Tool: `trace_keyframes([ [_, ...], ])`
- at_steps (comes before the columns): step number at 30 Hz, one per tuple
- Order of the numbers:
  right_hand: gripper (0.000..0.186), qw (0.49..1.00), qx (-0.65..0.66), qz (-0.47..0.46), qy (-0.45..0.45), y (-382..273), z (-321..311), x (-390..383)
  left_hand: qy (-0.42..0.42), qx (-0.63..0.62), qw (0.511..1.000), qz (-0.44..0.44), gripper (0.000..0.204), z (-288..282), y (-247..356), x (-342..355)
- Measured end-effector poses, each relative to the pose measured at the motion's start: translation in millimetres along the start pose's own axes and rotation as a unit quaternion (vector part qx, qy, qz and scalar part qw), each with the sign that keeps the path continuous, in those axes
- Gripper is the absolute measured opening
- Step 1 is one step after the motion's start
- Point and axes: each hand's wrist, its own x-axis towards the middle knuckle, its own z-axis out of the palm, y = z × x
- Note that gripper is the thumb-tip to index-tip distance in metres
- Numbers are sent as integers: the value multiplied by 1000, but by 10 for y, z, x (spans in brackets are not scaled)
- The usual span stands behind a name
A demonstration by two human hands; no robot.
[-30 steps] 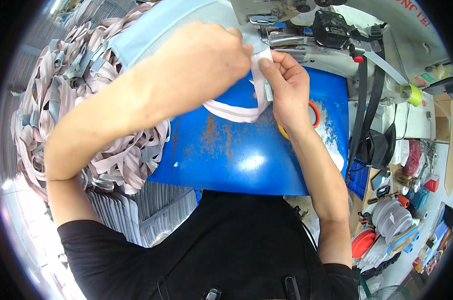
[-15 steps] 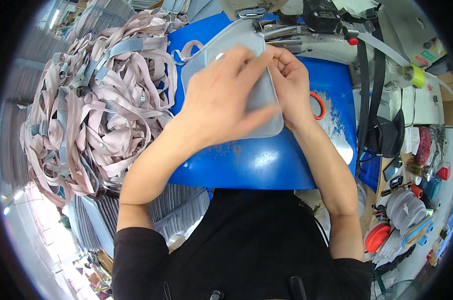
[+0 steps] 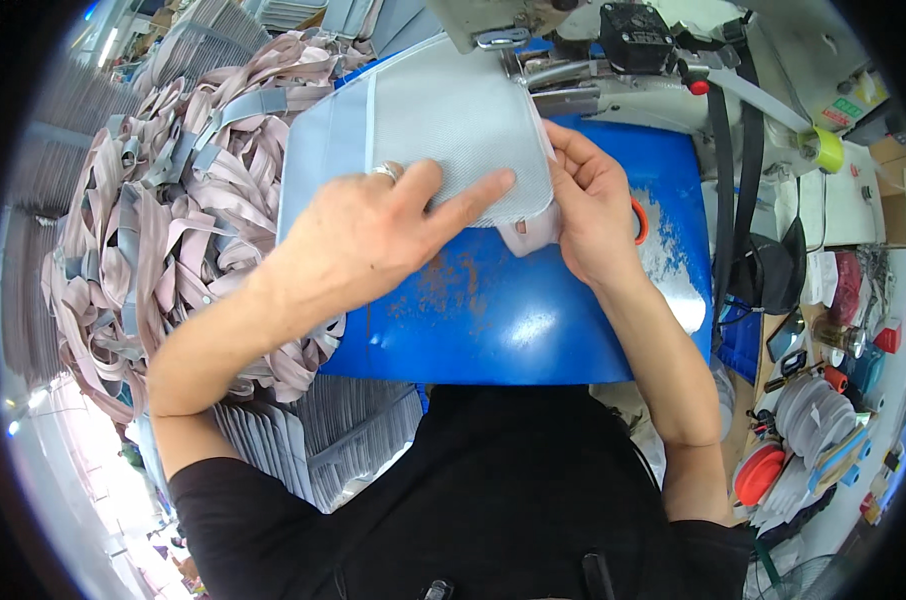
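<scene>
1. Since half a second ago, the left hand (image 3: 373, 220) has swung left, and the grey panel (image 3: 443, 110) has turned and spread out, showing more of its face; the right hand (image 3: 588, 200) keeps close to the same spot on the right.
2. Lying over the far part of the blue table (image 3: 533, 330), the panel has its far right edge just by the metal foot of the sewing machine (image 3: 503, 38); its left side reaches toward the heap of pink straps (image 3: 213, 190).
3. On the left, the fingers are apart and rest on the panel's near part, one digit stretched toward the right corner; they look to press rather than pinch.
4. On the right, thumb and fingers are together, clamped on a pink strap (image 3: 533, 235) at the panel's right edge; whether they also catch the panel, I cannot tell.
5. The panel looks light and fairly stiff, holding its flat shape and rounded corner, so it probably slides and pivots easily under a flat palm; its meshed face should give fingertips some grip.
6. The strap looks soft and limp, liable to twist or slip beneath the panel, so a close pinch right at the edge suits it best.
7. Nothing here seems fragile; creasing is the likelier harm, so broad support on the left and a narrow hold on the right seem sensible.
</scene>
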Motion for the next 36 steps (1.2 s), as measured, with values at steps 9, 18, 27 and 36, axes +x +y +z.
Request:
trace_keyframes([
  [9,33,1000,-3,19,-8,39,22,292,1,70,996,52,66,-13,-576,350],
  [18,20,1000,-7,-3,18,112,67,363,-184,75,977,81,39,-325,-709,651],
  [27,21,998,-38,-40,25,181,35,367,3,37,999,-18,39,33,-203,637],
  [36,28,996,-76,-47,9,208,-8,280,124,-147,950,-246,30,374,222,889],
])
